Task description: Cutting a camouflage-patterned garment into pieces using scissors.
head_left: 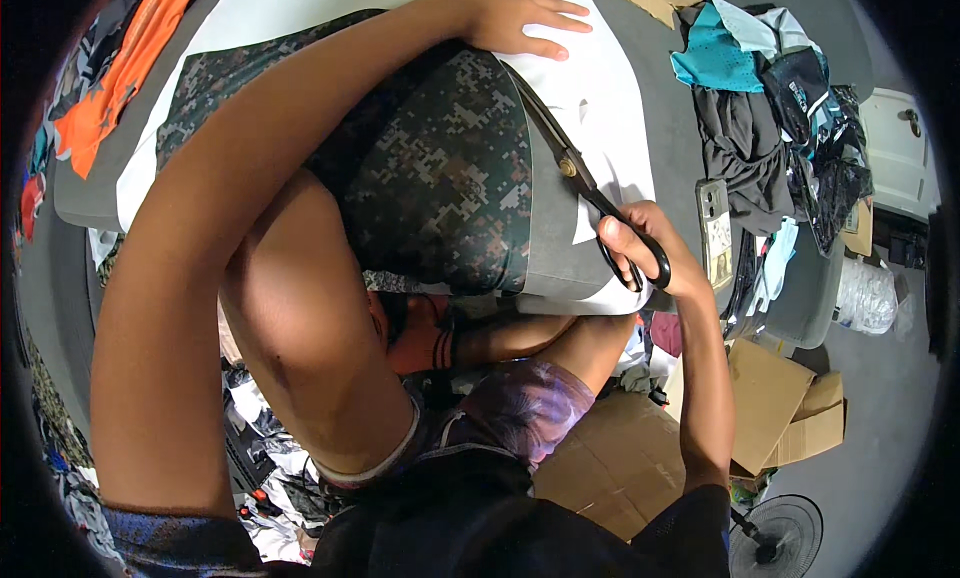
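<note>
Large black-handled scissors (568, 166) are gripped in my right hand (640, 240), their long blades pointing up and left along the right edge of a digital camouflage fabric piece (440, 168). Their tips are hidden near my left hand (520, 20), which rests with fingers spread on white sheet material (590, 98) at the top, just beside the camouflage piece. My left forearm crosses over that piece, and my raised left knee (300, 278) is under the forearm. The camouflage piece and white material lie on the grey tabletop (665, 138).
Orange fabric (115, 83) lies at upper left. A phone (714, 233) and piled teal, grey and black cloth (725, 48) are on the right. Below are cardboard boxes (760, 398), scattered scraps and a fan (775, 538). A white cabinet (895, 148) stands at far right.
</note>
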A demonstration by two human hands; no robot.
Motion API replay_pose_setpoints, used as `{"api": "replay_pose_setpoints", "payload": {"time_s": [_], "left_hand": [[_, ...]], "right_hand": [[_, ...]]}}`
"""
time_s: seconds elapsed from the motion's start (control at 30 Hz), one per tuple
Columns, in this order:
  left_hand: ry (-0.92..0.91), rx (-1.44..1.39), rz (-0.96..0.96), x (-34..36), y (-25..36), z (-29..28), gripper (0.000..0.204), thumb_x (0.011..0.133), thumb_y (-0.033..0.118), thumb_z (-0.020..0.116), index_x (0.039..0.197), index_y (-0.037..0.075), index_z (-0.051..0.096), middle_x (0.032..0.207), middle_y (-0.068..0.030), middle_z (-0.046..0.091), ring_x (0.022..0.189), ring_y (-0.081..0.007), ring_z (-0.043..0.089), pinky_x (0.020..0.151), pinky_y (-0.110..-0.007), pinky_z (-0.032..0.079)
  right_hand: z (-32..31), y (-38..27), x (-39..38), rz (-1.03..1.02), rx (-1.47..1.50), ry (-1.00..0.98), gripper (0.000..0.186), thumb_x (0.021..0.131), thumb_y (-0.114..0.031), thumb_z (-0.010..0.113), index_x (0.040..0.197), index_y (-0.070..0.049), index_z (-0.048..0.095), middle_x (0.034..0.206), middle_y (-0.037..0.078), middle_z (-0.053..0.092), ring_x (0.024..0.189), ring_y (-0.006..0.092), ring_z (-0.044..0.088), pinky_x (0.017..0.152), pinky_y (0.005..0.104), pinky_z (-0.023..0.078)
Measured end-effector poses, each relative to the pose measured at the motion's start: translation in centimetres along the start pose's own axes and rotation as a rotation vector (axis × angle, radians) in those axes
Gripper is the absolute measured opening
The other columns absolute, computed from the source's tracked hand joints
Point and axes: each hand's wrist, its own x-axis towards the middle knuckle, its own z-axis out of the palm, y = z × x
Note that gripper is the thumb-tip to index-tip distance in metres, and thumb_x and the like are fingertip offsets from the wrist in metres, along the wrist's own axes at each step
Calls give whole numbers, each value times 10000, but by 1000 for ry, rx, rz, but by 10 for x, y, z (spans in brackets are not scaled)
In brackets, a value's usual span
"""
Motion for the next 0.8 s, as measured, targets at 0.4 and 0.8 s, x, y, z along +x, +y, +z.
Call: {"api": "replay_pose_setpoints", "payload": {"time_s": [0.4,0.8], "left_hand": [[11,12,-14,0,-1,4,598,933,490,424,1395,110,422,1473,-83,377,1359,-299,328,1129,-415,222],[51,21,-12,-2,0,5,559,946,457,410,1379,106,443,1457,-76,402,1346,-304,346,1132,-409,224]], "right_hand": [[-2,-1,0,-6,-9,1,493,878,-431,614,566,-64,511,447,-7,449,360,73,394,367,207,325],[-6,-3,1,0,-41,-6,439,881,-362,624,576,-71,503,448,-13,446,351,65,376,362,200,312]]}}
